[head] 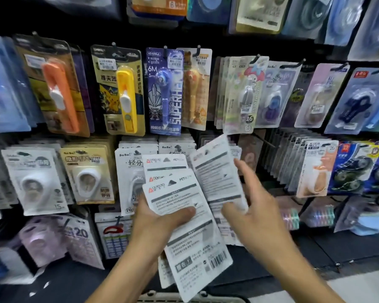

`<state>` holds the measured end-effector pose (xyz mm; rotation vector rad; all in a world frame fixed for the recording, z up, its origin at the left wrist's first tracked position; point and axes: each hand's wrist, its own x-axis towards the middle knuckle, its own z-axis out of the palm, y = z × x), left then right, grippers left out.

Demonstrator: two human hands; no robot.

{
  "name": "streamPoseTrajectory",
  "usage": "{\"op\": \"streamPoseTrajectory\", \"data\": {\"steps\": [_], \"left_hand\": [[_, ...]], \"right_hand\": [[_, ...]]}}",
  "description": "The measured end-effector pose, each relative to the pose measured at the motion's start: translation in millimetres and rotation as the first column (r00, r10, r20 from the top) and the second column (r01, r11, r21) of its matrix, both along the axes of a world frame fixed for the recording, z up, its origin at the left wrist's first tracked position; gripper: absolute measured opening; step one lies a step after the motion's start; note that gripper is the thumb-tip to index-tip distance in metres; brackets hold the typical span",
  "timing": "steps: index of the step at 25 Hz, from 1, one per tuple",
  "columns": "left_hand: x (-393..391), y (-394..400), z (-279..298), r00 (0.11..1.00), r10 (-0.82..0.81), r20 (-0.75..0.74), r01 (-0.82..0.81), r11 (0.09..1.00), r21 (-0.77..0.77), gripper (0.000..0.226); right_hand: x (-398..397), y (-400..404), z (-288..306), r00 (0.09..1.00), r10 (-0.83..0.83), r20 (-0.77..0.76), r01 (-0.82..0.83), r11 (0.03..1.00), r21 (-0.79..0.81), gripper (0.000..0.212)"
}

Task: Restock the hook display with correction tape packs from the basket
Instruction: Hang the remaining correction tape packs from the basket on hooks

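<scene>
Hook display [269, 47]: dark wall panel filling the frame, carded stationery packs hung in rows on black pegs.

Upper row, left to right: orange clip pusher pack [57, 88]; yellow clip pusher pack [124, 92] with a cartoon print; blue "SUPERHERO" pack [165, 92]; orange bear pack [195, 88]; pale "MY MELODY" pack [244, 95]; dark blue dispenser pack [359, 103] at far right. Top edge of frame: further packs, blurred.

Middle row: white dispenser pack [36, 182] at left; tan-carded pack [89, 173] beside it; white "BoBo" packs [129, 171] behind the hands; a deep file of grey-backed packs [287, 162] on one peg at right; blue twin-roll packs [354, 169] at far right.

Lower row: lilac pack [44, 239] marked "20" at lower left; rolls of coloured tape [291, 217] at lower right. Details blurred.

Correction tape packs [179, 193]: white card backs with grey print and barcode, fanned, centre of frame, in front of the display.

Left hand [160, 217]: fingers curled behind the fan, thumb pressed across its face, holding it.

Right hand [256, 215]: just right of the fan; thumb and fingers on a single pack [217, 171] tilted up toward the middle row; motion blur, so whether it truly pinches it I cannot tell.

Basket [169, 298]: pale rim at bottom centre, below the forearms.
</scene>
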<state>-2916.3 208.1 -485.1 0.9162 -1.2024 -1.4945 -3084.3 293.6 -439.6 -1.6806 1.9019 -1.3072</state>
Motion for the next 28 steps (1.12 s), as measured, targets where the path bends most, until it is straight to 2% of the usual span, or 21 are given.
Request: {"op": "streamPoseTrajectory", "data": {"steps": [2,4,5,6,8,10,12,14,16,17,18,20,23,24,26,27,28], "left_hand": [[-1,-1,1,1.0,0.001,0.004,-0.001,0.999,-0.046,0.052],[3,-6,-3,1.0,0.008,-0.024,-0.008,1.0,-0.026,0.049],[4,-6,-2,0.997,-0.03,-0.066,0.03,0.999,0.01,0.046],[5,-5,0,0.994,-0.073,-0.085,0.076,0.997,0.03,0.044],[3,-2,4,0.99,-0.125,-0.069,0.126,0.992,0.015,0.045],[2,0,7,0.985,-0.154,-0.083,0.154,0.988,-0.002,0.046],[2,-2,10,0.973,-0.192,-0.131,0.192,0.981,-0.012,0.04],[3,-4,12,0.971,-0.206,-0.125,0.203,0.979,-0.038,0.04],[1,-4,13,0.974,-0.193,-0.122,0.188,0.981,-0.053,0.038],[-1,-4,12,0.975,-0.184,-0.123,0.179,0.982,-0.058,0.037],[-3,-4,12,0.978,-0.172,-0.119,0.166,0.984,-0.057,0.036],[-6,-6,9,0.982,-0.159,-0.1,0.154,0.987,-0.054,0.038],[-7,-5,7,0.984,-0.158,-0.082,0.155,0.987,-0.047,0.051],[-7,-4,7,0.987,-0.138,-0.083,0.135,0.99,-0.044,0.053],[-8,-3,7,0.996,-0.052,-0.075,0.048,0.997,-0.055,0.049],[-10,-3,7,0.999,-0.001,-0.051,-0.003,0.997,-0.072,0.044],[-13,-1,6,0.999,0.047,-0.02,-0.049,0.995,-0.087,0.042]], "right_hand": [[17,-3,-12,0.99,0.114,0.084,-0.125,0.984,0.129,0.055],[14,-8,-18,0.957,0.217,0.194,-0.244,0.961,0.127,0.051],[10,-10,-20,0.944,0.263,0.201,-0.293,0.945,0.143,0.05],[7,-10,-20,0.928,0.307,0.212,-0.344,0.924,0.169,0.061],[4,-10,-25,0.886,0.319,0.336,-0.39,0.905,0.168,0.087],[-6,-11,-27,0.889,0.215,0.405,-0.273,0.958,0.091,0.089],[-37,-14,-21,0.906,-0.053,0.42,0.074,0.997,-0.034,0.08],[-79,-14,-13,0.864,-0.389,0.321,0.418,0.908,-0.027,0.079],[-112,-15,-17,0.782,-0.621,0.063,0.617,0.784,0.072,0.079],[-123,-17,-24,0.748,-0.664,-0.028,0.663,0.743,0.092,0.078],[-129,-19,-29,0.739,-0.67,-0.077,0.674,0.732,0.097,0.078],[-133,-22,-35,0.777,-0.616,-0.129,0.628,0.772,0.097,0.078],[-138,-24,-29,0.826,-0.563,-0.006,0.559,0.818,0.139,0.066],[-133,-23,-25,0.819,-0.571,-0.052,0.572,0.805,0.159,0.065],[-108,-14,-19,0.801,-0.538,-0.263,0.575,0.813,0.088,0.061],[-89,-9,-18,0.864,-0.439,-0.247,0.46,0.888,0.029,0.053],[-64,-3,-17,0.957,-0.261,-0.128,0.269,0.962,0.053,0.048]]}}
